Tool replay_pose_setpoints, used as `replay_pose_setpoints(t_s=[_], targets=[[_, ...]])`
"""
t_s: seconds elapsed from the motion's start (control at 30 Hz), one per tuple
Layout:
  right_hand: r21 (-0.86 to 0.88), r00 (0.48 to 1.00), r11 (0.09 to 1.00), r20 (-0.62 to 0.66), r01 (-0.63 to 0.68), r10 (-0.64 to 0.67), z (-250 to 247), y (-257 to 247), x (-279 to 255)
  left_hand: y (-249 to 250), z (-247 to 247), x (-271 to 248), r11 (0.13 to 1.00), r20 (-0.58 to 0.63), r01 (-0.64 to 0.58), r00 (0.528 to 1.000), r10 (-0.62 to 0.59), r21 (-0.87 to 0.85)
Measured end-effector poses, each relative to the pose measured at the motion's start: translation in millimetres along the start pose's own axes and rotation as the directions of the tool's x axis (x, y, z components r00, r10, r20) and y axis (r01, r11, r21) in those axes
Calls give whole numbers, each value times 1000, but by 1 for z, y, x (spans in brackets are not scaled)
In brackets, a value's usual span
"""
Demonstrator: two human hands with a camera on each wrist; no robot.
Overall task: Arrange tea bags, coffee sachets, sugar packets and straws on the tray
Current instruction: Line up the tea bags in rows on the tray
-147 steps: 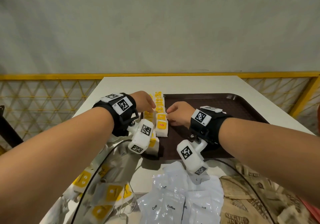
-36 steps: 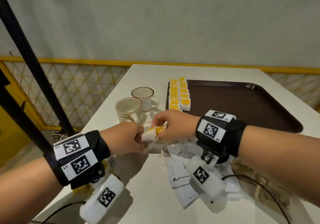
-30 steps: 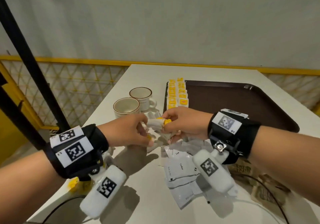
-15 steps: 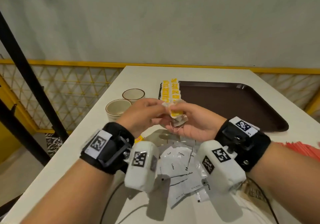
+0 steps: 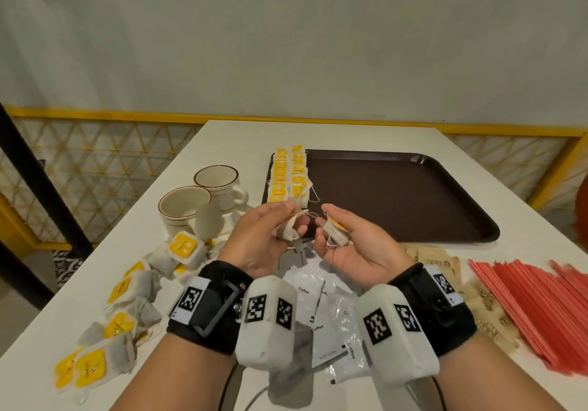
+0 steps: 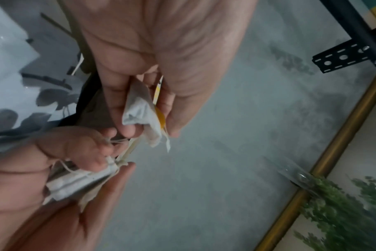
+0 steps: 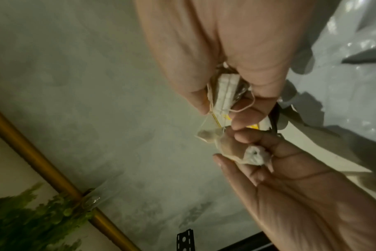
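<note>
White paper tea bags [image 5: 288, 231] | yellow tags | strings tangled

coffee sachets [image 5: 321, 312] partly behind wrists; straws [image 5: 537, 308] cut by frame edge

Matt brown plastic tray [image 5: 397, 194], glossy white coffee sachets [image 5: 321, 312], thin paper-like tea bags [image 5: 181, 251], glazed ceramic cups [image 5: 184, 210].
</note>
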State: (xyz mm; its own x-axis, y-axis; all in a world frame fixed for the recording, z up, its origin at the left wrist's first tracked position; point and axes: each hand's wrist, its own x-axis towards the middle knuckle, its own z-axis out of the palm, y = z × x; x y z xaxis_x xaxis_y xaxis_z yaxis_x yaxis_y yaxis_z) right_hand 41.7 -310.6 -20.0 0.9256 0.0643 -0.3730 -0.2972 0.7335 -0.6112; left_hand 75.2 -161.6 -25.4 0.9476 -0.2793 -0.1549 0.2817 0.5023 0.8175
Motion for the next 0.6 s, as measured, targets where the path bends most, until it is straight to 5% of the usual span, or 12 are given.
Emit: replay_pose_setpoints(t_s=[0.43,0.6], targets=[[-88,982,983,112,159,-149,-10,-5,-11,-3,-4,-7,987,84,-1,996,-13,162],[-63,990,991,90,117,-111,-10,-7,-12,-1,-5,-6,997,69,59,996,-63,58]])
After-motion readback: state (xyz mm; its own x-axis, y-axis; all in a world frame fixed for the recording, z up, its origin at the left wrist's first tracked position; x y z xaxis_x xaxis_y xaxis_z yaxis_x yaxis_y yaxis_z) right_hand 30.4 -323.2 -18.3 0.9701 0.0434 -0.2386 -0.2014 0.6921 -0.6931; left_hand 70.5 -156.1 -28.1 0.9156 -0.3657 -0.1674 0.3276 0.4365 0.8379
